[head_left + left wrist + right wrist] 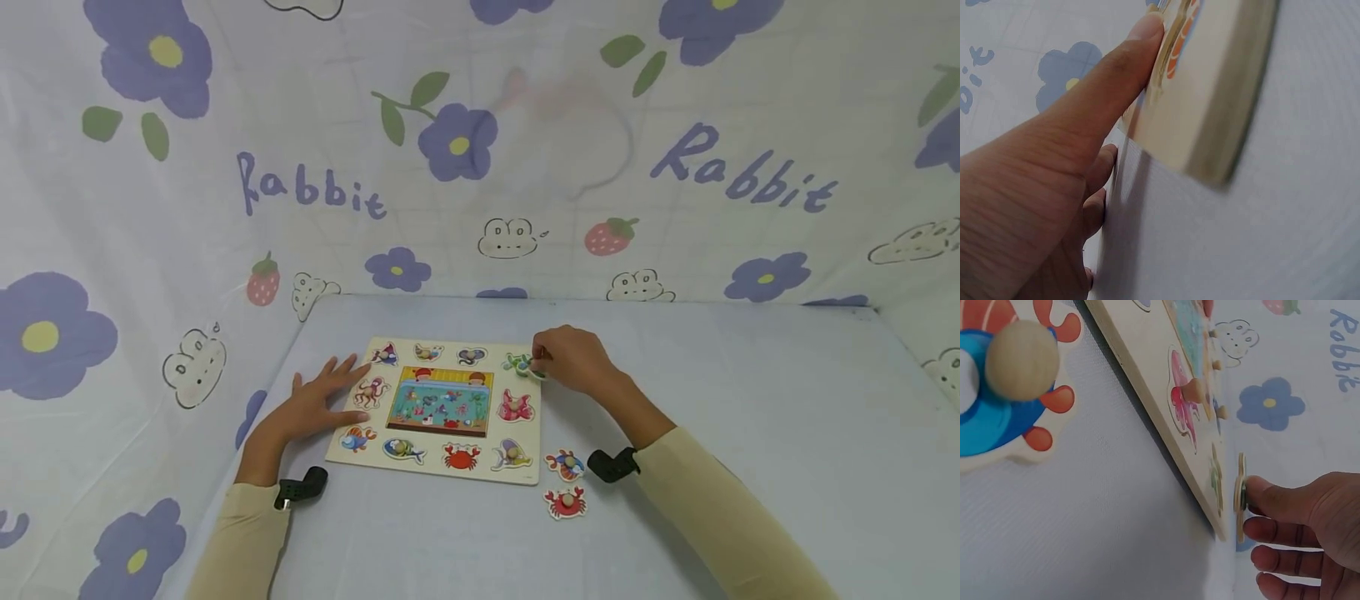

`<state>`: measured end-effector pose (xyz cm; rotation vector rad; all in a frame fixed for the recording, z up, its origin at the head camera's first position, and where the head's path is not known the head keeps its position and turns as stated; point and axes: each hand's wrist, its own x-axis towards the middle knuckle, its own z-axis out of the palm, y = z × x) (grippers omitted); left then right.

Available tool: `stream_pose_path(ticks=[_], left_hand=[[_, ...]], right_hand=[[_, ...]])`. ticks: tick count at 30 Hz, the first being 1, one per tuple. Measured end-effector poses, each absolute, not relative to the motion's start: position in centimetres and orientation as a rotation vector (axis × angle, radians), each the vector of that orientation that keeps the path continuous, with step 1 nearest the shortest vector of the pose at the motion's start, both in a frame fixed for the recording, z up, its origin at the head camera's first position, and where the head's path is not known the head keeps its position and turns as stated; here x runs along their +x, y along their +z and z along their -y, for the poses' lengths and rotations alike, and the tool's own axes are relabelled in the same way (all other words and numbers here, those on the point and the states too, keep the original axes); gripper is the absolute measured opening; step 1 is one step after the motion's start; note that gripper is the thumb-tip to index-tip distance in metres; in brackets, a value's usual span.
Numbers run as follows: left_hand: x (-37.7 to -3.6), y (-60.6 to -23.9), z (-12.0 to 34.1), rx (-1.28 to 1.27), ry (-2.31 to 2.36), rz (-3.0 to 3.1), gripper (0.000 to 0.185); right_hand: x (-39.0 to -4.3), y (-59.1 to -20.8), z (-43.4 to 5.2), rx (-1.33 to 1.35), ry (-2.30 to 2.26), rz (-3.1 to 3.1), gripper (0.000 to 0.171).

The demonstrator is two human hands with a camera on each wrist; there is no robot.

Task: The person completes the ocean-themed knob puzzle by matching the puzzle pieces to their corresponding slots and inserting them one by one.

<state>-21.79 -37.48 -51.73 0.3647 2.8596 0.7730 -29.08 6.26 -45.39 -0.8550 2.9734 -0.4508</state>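
The right hand (573, 360) pinches a green piece (519, 363) off-slot at the board's (525, 433) corner; a skewed seat may jam it, while the flat, released left hand (318, 400) steadies the board.

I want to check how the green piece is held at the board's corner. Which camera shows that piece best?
The right wrist view: the green puzzle piece stands edge-on, pinched by the right hand just off the puzzle board. The head view shows its top partly covered by fingers. The left wrist view does not show it.

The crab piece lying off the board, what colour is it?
Red crab piece, clearest in the head view.
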Motion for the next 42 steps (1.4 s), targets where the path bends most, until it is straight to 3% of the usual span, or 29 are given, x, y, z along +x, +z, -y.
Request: stream_pose_path(ticks=[42], left_hand=[[-22.0,-52.0,37.7,0.360,0.742,-2.894,0.092]], right_hand=[[-31.5,-46.5,-2.9,-0.902,-0.250,-2.947,0.017]])
